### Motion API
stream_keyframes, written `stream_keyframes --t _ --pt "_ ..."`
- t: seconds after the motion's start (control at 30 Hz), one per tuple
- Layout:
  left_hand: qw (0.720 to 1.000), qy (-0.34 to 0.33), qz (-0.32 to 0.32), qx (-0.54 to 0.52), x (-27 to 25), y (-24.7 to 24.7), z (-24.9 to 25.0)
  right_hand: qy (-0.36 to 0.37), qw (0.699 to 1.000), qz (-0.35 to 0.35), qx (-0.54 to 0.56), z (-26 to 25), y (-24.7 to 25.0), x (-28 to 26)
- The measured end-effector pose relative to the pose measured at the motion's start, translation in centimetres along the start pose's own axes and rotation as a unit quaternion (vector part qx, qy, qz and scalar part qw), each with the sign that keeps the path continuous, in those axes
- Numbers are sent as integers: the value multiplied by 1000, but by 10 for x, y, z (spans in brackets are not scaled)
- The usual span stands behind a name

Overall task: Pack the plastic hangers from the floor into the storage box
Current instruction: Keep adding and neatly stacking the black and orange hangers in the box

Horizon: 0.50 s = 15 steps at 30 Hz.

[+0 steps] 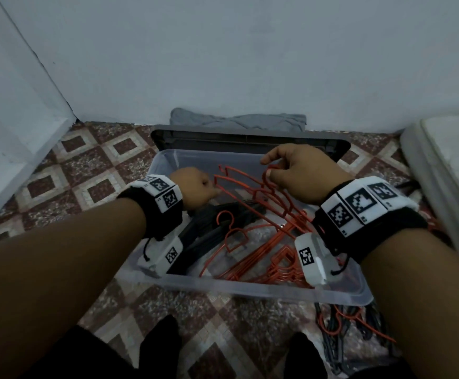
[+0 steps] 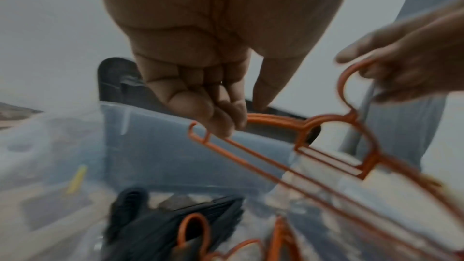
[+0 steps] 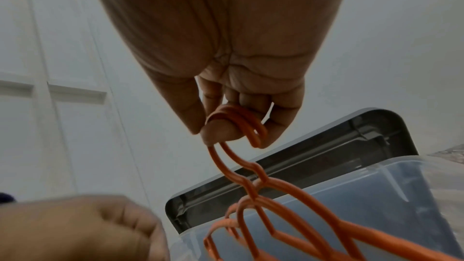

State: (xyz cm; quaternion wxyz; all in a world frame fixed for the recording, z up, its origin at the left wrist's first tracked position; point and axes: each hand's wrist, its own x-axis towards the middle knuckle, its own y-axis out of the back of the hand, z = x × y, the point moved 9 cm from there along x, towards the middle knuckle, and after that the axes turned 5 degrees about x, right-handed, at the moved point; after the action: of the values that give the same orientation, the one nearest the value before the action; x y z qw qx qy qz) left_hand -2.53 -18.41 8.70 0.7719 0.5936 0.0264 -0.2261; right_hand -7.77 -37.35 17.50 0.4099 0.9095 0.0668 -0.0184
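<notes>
Leftmost, the left hand hovers over the clear storage box, its fingers curled round the shoulder end of the held orange hangers, probably to steady that end and steer it down. Below it, inside the box, lies a bundle of black hangers, with more orange hangers piled towards the box's right half. Behind, the grey lid stands against the wall, leaving the opening free. Further right, the right hand has thumb and fingers pinched on the hooks of the held hangers, at least two together, so they hang as one slanting set over the box; that grip on the hooks likely keeps them aligned for laying flat. Right of the box's near corner, more hangers on the floor, orange and dark, wait to be packed, so the job looks only partly done.
</notes>
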Motion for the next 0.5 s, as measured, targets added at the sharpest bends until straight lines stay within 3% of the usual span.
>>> stream_keyframes --t 0.1,0.23,0.37,0.5 --pt "991 21 -65 119 32 -31 -25 -4 1000 5 -24 7 0 6" --pt "969 -3 -135 206 76 -85 -39 -29 998 15 -53 21 1 14" --pt "964 -28 -145 222 114 -134 -38 -42 997 32 -50 32 6 21" --pt "969 -3 -154 195 141 -175 -51 -48 996 47 -54 39 11 27"
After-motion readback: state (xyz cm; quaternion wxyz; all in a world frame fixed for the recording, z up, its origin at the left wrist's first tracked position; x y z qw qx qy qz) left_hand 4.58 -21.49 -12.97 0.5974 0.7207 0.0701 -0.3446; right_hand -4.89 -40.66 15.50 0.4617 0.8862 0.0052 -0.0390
